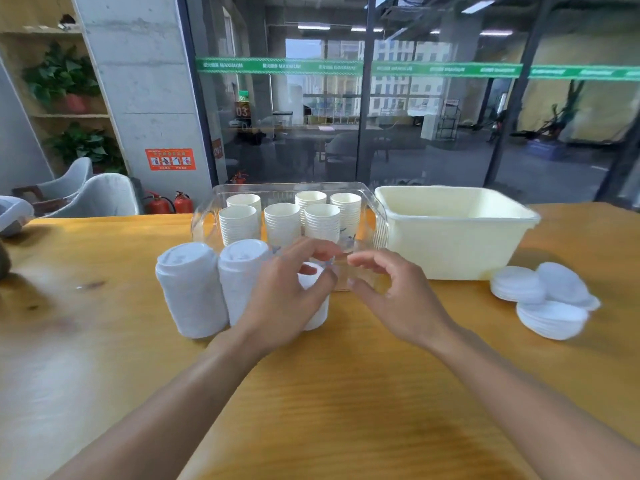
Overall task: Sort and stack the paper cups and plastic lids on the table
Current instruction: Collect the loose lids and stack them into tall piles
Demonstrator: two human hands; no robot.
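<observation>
Over to the left of both hands, two tall stacks of lids stand side by side on the yellow surface. Next, the left hand curls around a shorter lid stack. Just behind the hands sits a clear box full of paper cups. Then the right hand hovers with bent fingers, holding nothing. Far right, loose lids lie near a cream tub.
</observation>
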